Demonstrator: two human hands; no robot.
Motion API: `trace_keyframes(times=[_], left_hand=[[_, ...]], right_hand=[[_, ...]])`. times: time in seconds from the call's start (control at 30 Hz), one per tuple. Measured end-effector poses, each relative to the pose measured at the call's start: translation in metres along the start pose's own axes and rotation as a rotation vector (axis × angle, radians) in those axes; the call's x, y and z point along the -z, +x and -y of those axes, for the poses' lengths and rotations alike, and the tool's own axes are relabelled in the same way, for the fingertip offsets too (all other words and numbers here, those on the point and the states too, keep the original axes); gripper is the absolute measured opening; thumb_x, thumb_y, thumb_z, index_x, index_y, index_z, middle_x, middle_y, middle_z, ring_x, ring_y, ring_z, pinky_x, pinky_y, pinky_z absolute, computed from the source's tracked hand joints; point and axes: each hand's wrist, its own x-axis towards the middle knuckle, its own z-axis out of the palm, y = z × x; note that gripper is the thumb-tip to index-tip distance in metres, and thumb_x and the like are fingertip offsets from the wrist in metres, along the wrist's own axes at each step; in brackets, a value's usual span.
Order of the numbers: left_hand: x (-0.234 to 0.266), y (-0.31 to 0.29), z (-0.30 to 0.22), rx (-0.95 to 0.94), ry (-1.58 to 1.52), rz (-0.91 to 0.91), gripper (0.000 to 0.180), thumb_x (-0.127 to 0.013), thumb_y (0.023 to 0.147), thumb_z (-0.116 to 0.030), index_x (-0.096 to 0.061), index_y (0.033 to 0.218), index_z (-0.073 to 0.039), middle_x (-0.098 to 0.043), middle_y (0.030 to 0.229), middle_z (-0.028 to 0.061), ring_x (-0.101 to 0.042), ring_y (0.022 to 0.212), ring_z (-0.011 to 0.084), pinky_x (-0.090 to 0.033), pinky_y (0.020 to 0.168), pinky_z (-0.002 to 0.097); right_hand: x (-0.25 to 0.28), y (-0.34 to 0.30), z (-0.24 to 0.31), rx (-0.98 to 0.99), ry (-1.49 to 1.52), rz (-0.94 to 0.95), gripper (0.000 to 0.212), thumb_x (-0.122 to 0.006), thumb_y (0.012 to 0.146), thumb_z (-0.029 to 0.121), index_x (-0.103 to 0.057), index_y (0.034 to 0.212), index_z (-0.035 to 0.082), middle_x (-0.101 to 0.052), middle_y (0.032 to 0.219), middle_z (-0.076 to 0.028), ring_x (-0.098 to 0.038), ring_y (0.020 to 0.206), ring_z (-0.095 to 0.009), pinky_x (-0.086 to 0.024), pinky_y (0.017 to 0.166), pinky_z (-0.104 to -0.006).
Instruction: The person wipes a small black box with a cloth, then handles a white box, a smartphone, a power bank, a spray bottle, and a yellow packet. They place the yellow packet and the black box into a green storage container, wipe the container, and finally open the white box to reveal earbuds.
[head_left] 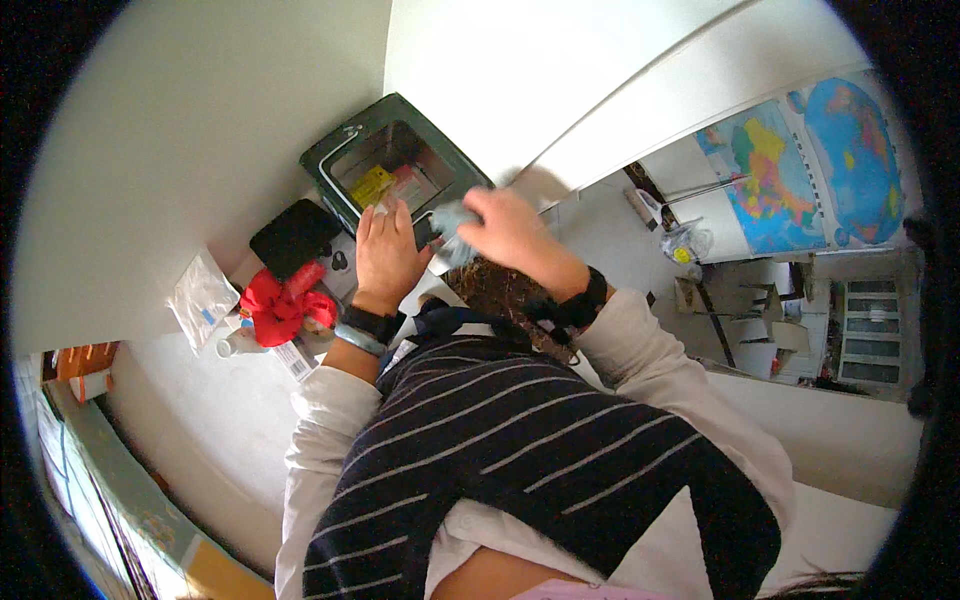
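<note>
In front of me stands a dark green box (455, 165) with an open top or window and a pale wire-like handle (328, 160). Inside it lie a yellow packet (372, 186) and reddish flat items (415, 185). My left hand (388, 255) rests at the box's near edge, fingers stretched out. Beside it, my right hand (508, 232) is closed on a crumpled grey-blue cloth (456, 228), pressed near the same edge; motion blurs it somewhat. Whether the cloth touches the box, I cannot tell.
Left of the box lie a black case (295, 240), a red bow-like item (280, 308), a clear plastic bag (202, 298) and a white cup (238, 344). Brown rough material (495, 292) sits below my right hand. World maps (765, 165) hang at right, near a broom (650, 205).
</note>
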Motion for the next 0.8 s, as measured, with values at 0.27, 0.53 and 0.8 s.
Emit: trace_keyframes(times=[0.27,0.53,0.8], left_hand=[[0.002,0.002,-0.003,0.031,-0.067,-0.029,0.077,-0.070,0.075,-0.047,-0.046,0.126,0.006,-0.062,0.106,0.0151,-0.056,0.106,0.0290,-0.030,0.107,0.0427],[0.003,0.002,-0.003,0.056,-0.097,0.011,0.079,-0.074,0.072,-0.042,-0.044,0.128,0.005,-0.062,0.107,0.0157,-0.056,0.105,0.0290,-0.031,0.106,0.0430],[-0.003,0.003,-0.002,0.040,-0.098,-0.041,0.075,-0.074,0.069,-0.035,-0.046,0.126,0.006,-0.063,0.095,0.0137,-0.058,0.097,0.0276,-0.032,0.105,0.0422]], right_hand=[[-0.041,0.018,-0.023,-0.003,-0.546,-0.134,0.020,-0.056,0.079,0.009,-0.057,0.097,0.001,-0.054,0.101,-0.014,-0.059,0.089,-0.031,-0.055,0.066,-0.0420],[-0.034,0.009,0.000,0.091,0.027,0.116,0.026,-0.062,0.074,0.012,-0.056,0.097,0.002,-0.055,0.099,-0.017,-0.060,0.089,-0.036,-0.051,0.073,-0.0469],[-0.044,0.020,0.000,0.053,-0.155,-0.223,0.026,-0.065,0.071,0.006,-0.054,0.094,-0.001,-0.051,0.098,-0.021,-0.057,0.084,-0.041,-0.049,0.072,-0.0481]])
